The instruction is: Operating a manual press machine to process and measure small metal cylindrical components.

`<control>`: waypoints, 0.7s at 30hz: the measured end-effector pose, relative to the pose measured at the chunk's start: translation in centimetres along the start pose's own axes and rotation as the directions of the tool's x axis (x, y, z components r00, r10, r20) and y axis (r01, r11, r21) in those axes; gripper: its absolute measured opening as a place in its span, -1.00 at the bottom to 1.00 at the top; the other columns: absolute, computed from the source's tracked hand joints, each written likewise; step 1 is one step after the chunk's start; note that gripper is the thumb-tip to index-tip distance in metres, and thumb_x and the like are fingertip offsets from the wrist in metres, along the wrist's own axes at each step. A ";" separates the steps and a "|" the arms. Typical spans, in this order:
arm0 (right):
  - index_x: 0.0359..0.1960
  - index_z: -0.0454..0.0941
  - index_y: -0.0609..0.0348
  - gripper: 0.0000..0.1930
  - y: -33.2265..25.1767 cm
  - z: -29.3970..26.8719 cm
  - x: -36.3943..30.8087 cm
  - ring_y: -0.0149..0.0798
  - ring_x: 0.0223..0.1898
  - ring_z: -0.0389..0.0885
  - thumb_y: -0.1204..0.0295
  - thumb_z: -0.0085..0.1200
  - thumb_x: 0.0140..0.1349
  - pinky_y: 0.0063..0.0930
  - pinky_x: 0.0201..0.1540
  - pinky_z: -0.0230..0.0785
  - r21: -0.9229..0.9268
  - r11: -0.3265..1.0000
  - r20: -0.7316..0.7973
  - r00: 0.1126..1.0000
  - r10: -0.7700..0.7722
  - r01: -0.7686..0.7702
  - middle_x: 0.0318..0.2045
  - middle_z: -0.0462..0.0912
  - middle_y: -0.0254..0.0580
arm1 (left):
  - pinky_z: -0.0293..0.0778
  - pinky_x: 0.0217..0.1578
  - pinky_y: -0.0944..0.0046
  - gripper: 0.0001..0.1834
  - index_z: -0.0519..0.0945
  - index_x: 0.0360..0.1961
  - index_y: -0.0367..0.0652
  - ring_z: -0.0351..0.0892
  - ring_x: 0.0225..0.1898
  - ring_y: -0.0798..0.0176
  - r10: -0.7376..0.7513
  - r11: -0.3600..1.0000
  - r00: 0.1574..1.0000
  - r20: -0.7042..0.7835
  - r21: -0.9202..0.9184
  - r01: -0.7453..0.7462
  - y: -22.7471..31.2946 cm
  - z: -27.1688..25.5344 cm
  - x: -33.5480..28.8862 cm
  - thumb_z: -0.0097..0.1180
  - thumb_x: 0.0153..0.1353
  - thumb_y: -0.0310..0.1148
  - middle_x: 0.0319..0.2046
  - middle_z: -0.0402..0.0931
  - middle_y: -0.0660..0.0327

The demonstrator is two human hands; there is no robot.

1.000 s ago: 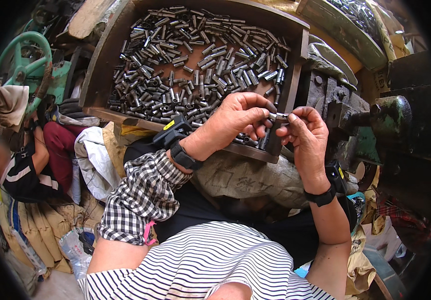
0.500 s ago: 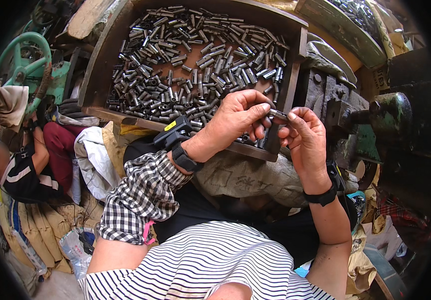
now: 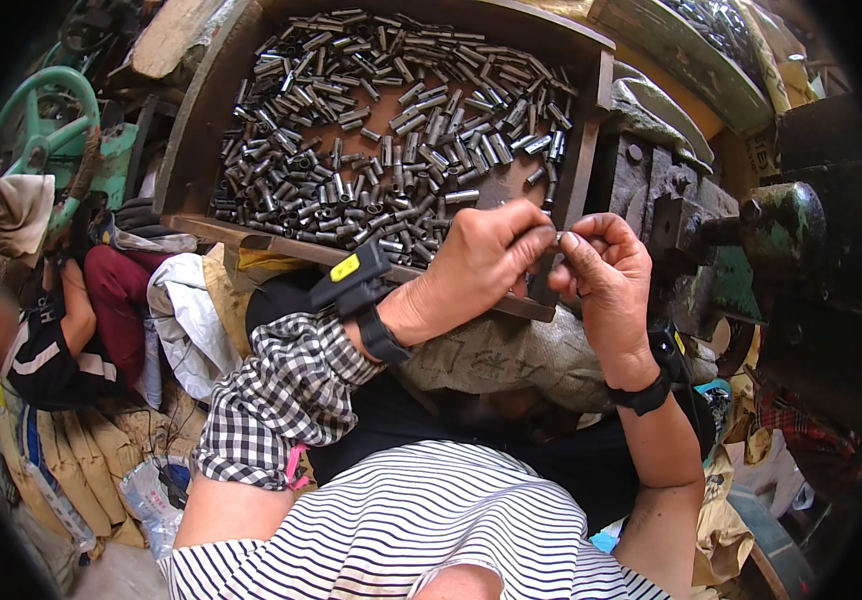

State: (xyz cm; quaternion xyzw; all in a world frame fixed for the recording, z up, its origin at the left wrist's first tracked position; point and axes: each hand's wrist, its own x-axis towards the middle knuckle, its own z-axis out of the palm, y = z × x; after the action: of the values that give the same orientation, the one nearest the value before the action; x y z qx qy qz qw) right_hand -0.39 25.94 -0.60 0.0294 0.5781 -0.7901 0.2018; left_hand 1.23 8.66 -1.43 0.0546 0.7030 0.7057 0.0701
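Soft, fairly even light on your left hand and right hand; your striped shirt reads palest, lower centre; over at right, the machine sinks into deep shadow; glare picks out a metal tube above centre; fisheye bows your tray; black swallows the corners; a smudge blurs the head of the person, far left; your pinched metal piece is too small to make out.

Sack: faded characters. Carton: dark letters. Co-worker's shirt: pale lettering. Wrist device: yellow label.
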 end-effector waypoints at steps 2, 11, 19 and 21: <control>-0.26 0.39 0.27 -0.84 -0.3 -0.5 0.3 -0.50 -0.61 0.56 0.54 0.10 0.17 -0.72 -0.62 0.37 0.087 0.993 0.062 0.995 0.078 -0.083 -0.50 0.58 -0.28 | 0.41 -0.64 0.36 -0.82 0.49 -0.25 -0.33 0.55 -0.63 0.32 0.390 0.791 0.916 0.098 0.474 -0.387 -0.2 -0.2 0.0 0.15 0.13 -0.49 -0.57 0.50 0.14; -0.09 0.32 0.34 -0.68 -0.6 0.2 0.9 -0.46 -0.66 0.56 0.49 0.10 0.18 -0.76 -0.68 0.32 -0.124 0.984 0.140 0.979 0.147 -0.130 -0.48 0.61 -0.18 | 0.50 -0.35 0.24 -0.64 0.48 -0.06 -0.31 0.56 -0.30 -0.02 0.450 0.737 0.867 0.216 0.458 -0.497 0.1 -1.7 0.2 0.15 0.06 -0.54 -0.30 0.50 -0.06; -0.42 0.49 0.09 -0.88 -0.3 1.5 0.3 -0.18 -0.25 0.52 0.52 0.08 -0.06 -0.03 -0.01 0.15 -0.671 -0.295 0.712 0.702 -0.001 0.681 -0.45 0.54 -0.25 | 0.52 -0.62 0.48 -0.68 0.40 -0.04 -0.35 0.58 -0.49 0.34 -0.314 0.840 0.949 -0.032 -0.475 0.262 0.0 -7.0 0.1 -0.15 0.27 -0.36 -0.33 0.51 0.13; -0.46 0.53 0.09 -0.90 -0.4 1.7 1.0 -0.19 -0.21 0.50 0.53 0.04 -0.06 0.06 0.02 0.06 -0.690 -0.250 0.691 0.721 0.051 0.679 -0.45 0.53 -0.25 | 0.46 -0.65 0.52 -0.71 0.44 -0.09 -0.31 0.56 -0.51 0.40 -0.347 0.916 0.936 -0.059 -0.238 0.324 0.9 -7.2 0.6 -0.09 0.21 -0.37 -0.41 0.51 0.21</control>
State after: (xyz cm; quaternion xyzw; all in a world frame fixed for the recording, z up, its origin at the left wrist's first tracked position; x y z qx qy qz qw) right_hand -1.17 24.20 0.01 -0.4897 0.8665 -0.0791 0.0561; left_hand -0.65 1.66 -0.57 -0.1106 0.6202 0.7598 0.1607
